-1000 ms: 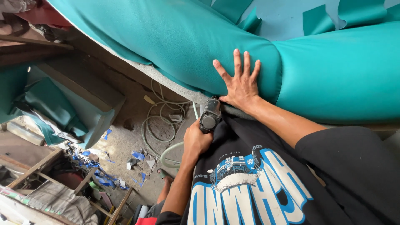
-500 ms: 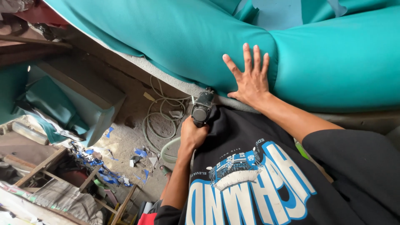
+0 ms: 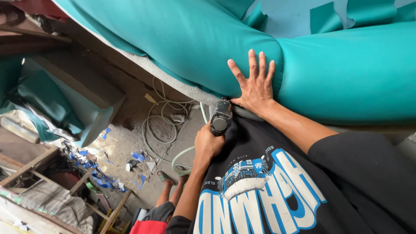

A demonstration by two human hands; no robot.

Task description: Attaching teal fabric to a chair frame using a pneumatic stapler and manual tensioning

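1. Since the earlier frame, your right hand has slid a little further along the teal upholstery fabric, and the staple gun has followed it, staying tucked at the lower edge of the cushion.
2. Your right hand lies flat and spread on the fabric, fingers apart, pressing the cover down over the padded sofa frame; it grips nothing.
3. Your left hand is clenched around the handle of the staple gun, whose nose touches the fabric edge just beside your right thumb.
4. The fabric wraps the rounded foam, with the grey foam edge showing beneath it where the gun sits.
5. Risk, as a judgement: the nose is very close to your thumb, so a slip of either hand could drive a staple into it.
6. If your palm eases off, the fabric could slacken and be fixed with a wrinkle.
7. The air hose lies looped on the floor below among blue fabric scraps; a snag could jerk the gun off line.
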